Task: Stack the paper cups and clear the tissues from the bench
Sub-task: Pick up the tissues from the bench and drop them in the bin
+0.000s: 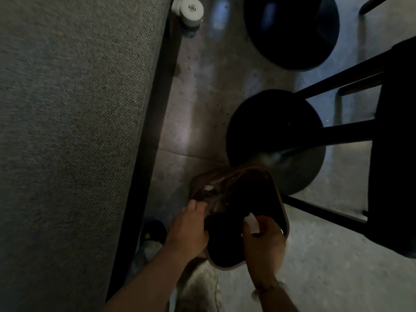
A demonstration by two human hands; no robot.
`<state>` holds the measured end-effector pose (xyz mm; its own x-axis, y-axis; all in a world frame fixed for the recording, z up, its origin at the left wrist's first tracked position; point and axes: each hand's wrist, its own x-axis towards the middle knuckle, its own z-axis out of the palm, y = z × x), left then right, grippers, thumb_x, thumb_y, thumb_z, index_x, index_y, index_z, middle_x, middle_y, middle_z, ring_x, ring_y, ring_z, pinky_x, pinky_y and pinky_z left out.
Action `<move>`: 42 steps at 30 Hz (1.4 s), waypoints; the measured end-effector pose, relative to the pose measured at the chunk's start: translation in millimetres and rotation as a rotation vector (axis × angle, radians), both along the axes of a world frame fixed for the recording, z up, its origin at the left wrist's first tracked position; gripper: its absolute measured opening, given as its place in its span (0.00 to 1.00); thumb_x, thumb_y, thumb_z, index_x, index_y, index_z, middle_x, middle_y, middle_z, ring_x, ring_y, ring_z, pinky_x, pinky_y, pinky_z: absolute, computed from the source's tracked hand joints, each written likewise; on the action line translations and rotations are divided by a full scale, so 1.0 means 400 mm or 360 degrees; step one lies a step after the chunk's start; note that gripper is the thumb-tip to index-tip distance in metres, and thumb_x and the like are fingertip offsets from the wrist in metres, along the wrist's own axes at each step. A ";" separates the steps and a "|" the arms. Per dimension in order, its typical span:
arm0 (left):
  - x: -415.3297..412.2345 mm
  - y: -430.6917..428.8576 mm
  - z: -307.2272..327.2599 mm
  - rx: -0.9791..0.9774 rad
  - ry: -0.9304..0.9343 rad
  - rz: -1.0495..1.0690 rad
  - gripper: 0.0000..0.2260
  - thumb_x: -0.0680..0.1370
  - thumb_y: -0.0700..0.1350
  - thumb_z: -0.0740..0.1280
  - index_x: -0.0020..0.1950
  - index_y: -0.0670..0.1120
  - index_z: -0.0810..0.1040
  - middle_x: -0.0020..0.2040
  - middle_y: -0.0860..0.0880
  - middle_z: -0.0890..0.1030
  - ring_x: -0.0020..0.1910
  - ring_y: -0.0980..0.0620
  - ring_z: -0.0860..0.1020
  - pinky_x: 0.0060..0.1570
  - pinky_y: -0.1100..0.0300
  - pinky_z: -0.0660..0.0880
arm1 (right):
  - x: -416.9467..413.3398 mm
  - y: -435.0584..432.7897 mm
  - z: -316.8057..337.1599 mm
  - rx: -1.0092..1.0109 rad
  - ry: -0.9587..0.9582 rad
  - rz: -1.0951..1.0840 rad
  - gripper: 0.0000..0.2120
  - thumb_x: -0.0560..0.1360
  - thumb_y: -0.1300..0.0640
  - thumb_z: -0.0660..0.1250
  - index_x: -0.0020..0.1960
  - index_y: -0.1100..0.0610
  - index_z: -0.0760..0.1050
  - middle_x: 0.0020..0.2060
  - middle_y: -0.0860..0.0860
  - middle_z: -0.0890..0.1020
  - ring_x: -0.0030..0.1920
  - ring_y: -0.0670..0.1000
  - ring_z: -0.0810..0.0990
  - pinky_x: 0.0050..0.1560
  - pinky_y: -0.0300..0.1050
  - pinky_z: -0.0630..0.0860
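A dark bin (282, 212) with a pale rim stands on the floor, a brown liner bag (216, 183) bunched at its far left edge. My left hand (188, 228) grips the liner at the bin's left rim. Over the bin's mouth, my right hand (263, 237) is closed on a white tissue (252, 224). White scraps (209, 188) lie on the liner. At the top, a white paper cup (190, 12) lies at the end of the grey upholstered bench (67, 131).
Two round black table bases (276, 140) (290, 32) sit on the speckled floor. Black chair legs (337, 82) cross on the right. A dark shoe (153, 233) shows beside the bench's black edge.
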<state>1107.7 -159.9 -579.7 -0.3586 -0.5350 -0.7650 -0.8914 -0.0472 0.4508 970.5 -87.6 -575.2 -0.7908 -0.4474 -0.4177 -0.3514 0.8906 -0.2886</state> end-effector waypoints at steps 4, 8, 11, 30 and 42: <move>0.007 0.000 0.007 -0.0011 -0.0009 -0.0002 0.24 0.75 0.46 0.65 0.69 0.50 0.64 0.66 0.48 0.67 0.65 0.47 0.70 0.63 0.54 0.71 | 0.013 -0.007 -0.021 -0.0021 0.0048 0.0098 0.18 0.67 0.50 0.72 0.54 0.55 0.78 0.48 0.54 0.82 0.50 0.59 0.79 0.47 0.56 0.79; 0.004 0.003 0.021 -0.0015 0.0000 -0.0064 0.25 0.75 0.45 0.65 0.71 0.50 0.62 0.67 0.48 0.66 0.66 0.47 0.69 0.63 0.55 0.70 | 0.015 -0.011 -0.014 0.0043 0.0074 0.0086 0.23 0.64 0.50 0.75 0.56 0.56 0.77 0.51 0.56 0.81 0.53 0.59 0.78 0.52 0.55 0.77; 0.006 -0.008 0.049 -0.0027 0.0043 -0.0067 0.26 0.75 0.45 0.66 0.71 0.50 0.61 0.68 0.48 0.65 0.67 0.47 0.68 0.65 0.53 0.71 | 0.037 -0.008 0.009 0.0128 0.0093 0.0007 0.24 0.64 0.52 0.76 0.56 0.59 0.76 0.53 0.58 0.78 0.55 0.61 0.76 0.53 0.56 0.76; 0.645 -0.498 0.511 -0.1011 -0.0242 0.0955 0.29 0.72 0.43 0.71 0.71 0.43 0.67 0.70 0.42 0.69 0.69 0.41 0.68 0.69 0.52 0.66 | 0.454 -0.627 0.503 -0.0485 0.0008 0.1133 0.19 0.65 0.58 0.75 0.54 0.59 0.77 0.53 0.60 0.78 0.54 0.62 0.76 0.55 0.54 0.74; 0.793 -0.623 0.350 -0.0759 -0.0303 0.1411 0.29 0.73 0.46 0.71 0.72 0.50 0.65 0.75 0.43 0.55 0.72 0.41 0.60 0.69 0.47 0.68 | 0.534 -0.850 0.434 -0.0144 0.0147 0.1854 0.31 0.71 0.48 0.69 0.69 0.53 0.60 0.68 0.53 0.65 0.68 0.53 0.63 0.68 0.47 0.65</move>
